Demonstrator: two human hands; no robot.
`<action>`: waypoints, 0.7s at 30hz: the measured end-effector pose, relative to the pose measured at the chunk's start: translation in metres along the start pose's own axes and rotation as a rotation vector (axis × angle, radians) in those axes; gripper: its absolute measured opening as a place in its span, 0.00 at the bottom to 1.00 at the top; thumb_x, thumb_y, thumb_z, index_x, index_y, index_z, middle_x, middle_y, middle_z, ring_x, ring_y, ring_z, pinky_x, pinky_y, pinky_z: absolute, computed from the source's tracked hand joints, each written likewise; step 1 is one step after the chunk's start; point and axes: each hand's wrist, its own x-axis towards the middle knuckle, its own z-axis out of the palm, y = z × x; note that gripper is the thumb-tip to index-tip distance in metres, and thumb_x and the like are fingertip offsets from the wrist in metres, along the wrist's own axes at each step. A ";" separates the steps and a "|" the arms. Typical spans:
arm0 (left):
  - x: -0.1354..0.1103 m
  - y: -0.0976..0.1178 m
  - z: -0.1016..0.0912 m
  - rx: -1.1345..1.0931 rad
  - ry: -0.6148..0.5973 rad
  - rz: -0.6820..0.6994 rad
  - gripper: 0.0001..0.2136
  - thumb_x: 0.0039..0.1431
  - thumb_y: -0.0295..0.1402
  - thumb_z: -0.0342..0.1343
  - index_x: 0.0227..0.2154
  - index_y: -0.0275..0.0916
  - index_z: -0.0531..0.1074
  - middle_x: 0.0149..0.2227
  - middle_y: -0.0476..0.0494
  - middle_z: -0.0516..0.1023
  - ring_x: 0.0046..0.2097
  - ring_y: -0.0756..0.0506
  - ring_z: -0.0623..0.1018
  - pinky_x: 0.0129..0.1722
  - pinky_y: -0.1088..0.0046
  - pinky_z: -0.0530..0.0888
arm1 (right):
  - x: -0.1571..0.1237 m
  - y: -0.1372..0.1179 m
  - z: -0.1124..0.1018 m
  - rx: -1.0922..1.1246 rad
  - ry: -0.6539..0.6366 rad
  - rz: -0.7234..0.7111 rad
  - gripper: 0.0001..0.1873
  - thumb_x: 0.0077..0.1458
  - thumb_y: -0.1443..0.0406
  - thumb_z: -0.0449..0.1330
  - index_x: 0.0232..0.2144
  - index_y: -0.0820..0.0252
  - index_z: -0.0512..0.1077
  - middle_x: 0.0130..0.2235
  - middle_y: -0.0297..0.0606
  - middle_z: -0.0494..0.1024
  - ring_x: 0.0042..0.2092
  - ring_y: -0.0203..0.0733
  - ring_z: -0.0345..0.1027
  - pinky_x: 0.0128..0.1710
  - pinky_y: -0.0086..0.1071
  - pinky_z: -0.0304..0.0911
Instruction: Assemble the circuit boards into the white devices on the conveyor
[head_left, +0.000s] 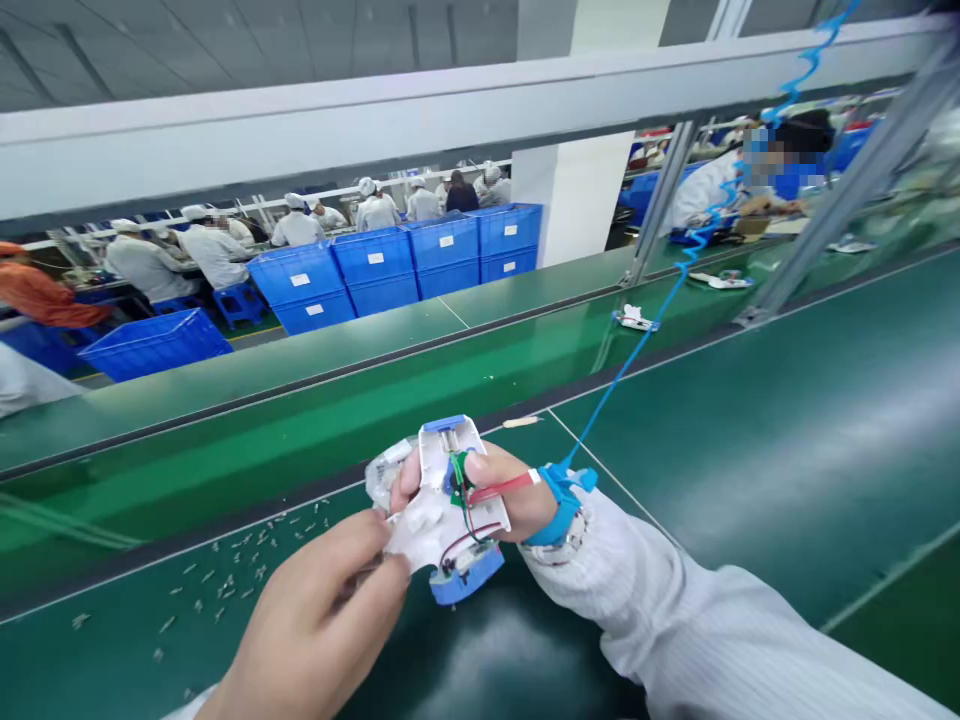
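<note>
A white plastic device housing (431,520) with blue end pieces is held over the bench in front of me. Its inner side faces up, showing a small green circuit board (457,478), thin red and black wires and a flat red strip (501,488). My right hand (517,490) supports the housing from behind and the right, its thumb pressing by the board. On that wrist sits a blue strap (559,505) with a coiled cord. My left hand (322,600) pinches the housing's left end between thumb and fingers. Behind the housing, a clear plastic piece (382,475) touches my right fingertips.
Several small metal-looking bits (244,560) lie scattered on the green bench at left. A thin pale-handled tool (523,421) rests by the conveyor belt (337,400). More white housings (636,318) sit on the belt. Blue crates (375,262) and co-workers are beyond.
</note>
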 end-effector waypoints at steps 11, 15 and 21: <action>0.005 0.051 0.030 -0.837 0.052 -0.691 0.16 0.57 0.45 0.55 0.43 0.42 0.73 0.38 0.44 0.80 0.37 0.44 0.80 0.35 0.73 0.76 | -0.023 -0.010 0.011 -0.450 0.312 -0.540 0.20 0.50 0.49 0.60 0.37 0.57 0.69 0.37 0.41 0.73 0.37 0.44 0.68 0.41 0.40 0.64; 0.014 0.056 0.039 -1.069 0.098 -0.891 0.13 0.54 0.39 0.60 0.42 0.42 0.74 0.41 0.44 0.80 0.42 0.43 0.79 0.39 0.72 0.75 | -0.026 -0.010 0.015 -0.747 0.377 -0.708 0.17 0.50 0.51 0.60 0.37 0.55 0.69 0.37 0.42 0.73 0.39 0.47 0.68 0.42 0.43 0.64; 0.013 0.049 0.036 -0.950 0.371 -0.926 0.14 0.47 0.36 0.65 0.38 0.43 0.74 0.38 0.47 0.80 0.40 0.45 0.79 0.39 0.74 0.76 | -0.018 0.001 0.002 -0.645 0.452 -0.435 0.21 0.52 0.48 0.56 0.37 0.59 0.69 0.35 0.41 0.73 0.36 0.44 0.68 0.37 0.40 0.64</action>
